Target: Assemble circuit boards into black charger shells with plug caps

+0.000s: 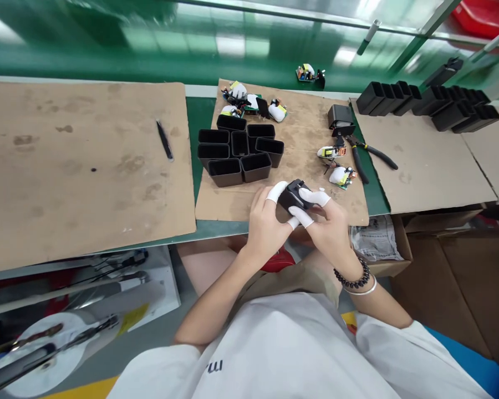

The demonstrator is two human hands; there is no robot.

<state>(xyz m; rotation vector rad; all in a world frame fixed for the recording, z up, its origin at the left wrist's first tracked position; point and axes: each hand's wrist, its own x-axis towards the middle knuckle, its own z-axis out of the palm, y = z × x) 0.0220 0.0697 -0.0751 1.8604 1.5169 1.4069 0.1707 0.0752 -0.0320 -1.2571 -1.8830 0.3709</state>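
Both hands meet at the front edge of the middle cardboard sheet (pixel 303 138), and between them is a small black plastic housing (pixel 293 195). My left hand (pixel 266 221) grips its left side, white finger cots on thumb and forefinger. My right hand (pixel 328 224) wraps the right side, its cotted fingertips pressed on the housing's top and front. A bead bracelet and a bangle ring the right wrist. Just behind the hands stands a cluster of several empty black housings (pixel 239 149). Two small circuit boards with white parts (pixel 336 163) lie to the right.
Black-handled pliers (pixel 368 152) and a black box (pixel 340 117) lie at the sheet's right edge. More circuit boards (pixel 251 102) sit at the back. A row of black housings (pixel 428 100) lines the far right. A black pen-like tool (pixel 165 141) rests on the left cardboard.
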